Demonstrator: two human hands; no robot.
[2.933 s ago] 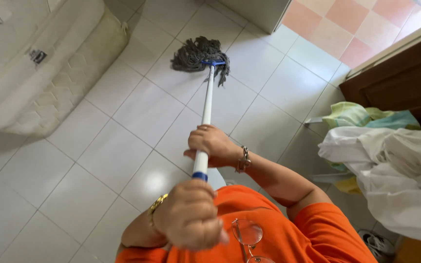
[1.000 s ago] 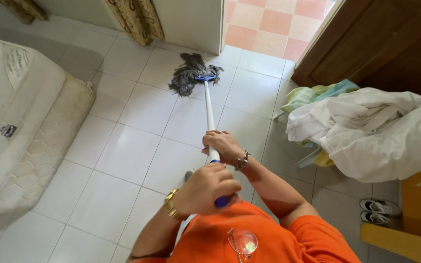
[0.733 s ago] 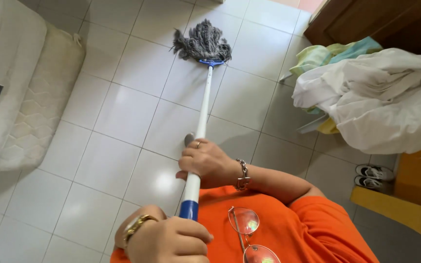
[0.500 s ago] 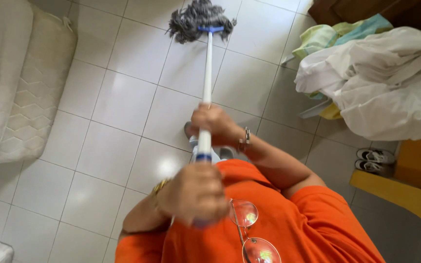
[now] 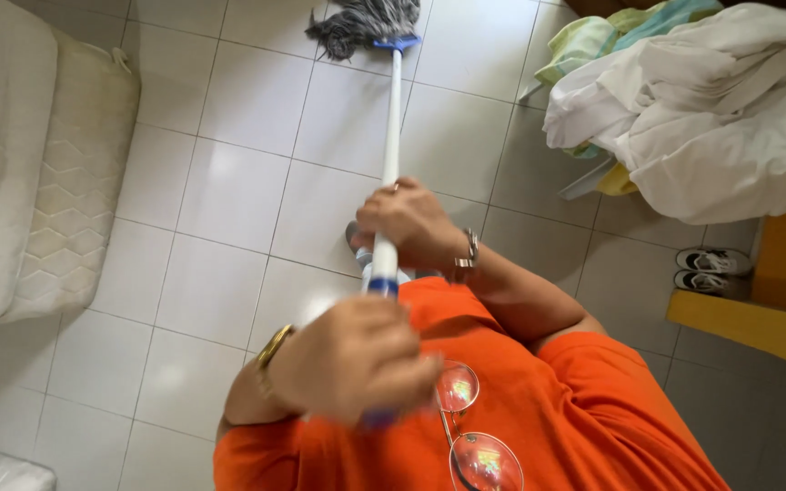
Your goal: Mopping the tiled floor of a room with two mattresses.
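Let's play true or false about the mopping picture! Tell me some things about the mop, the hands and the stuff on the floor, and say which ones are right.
1. Both hands grip the mop handle. True: the right hand is lower down the pole, the left hand is at its blue top end.
2. The mop head is bright yellow. False: it is grey string with a blue clamp.
3. A pair of glasses hangs on the orange shirt. True.
4. The shoes lie on the mattress. False: they are on the tiled floor, near the yellow furniture.
5. The pile of white laundry is beside the mattress. False: it is on the opposite side.
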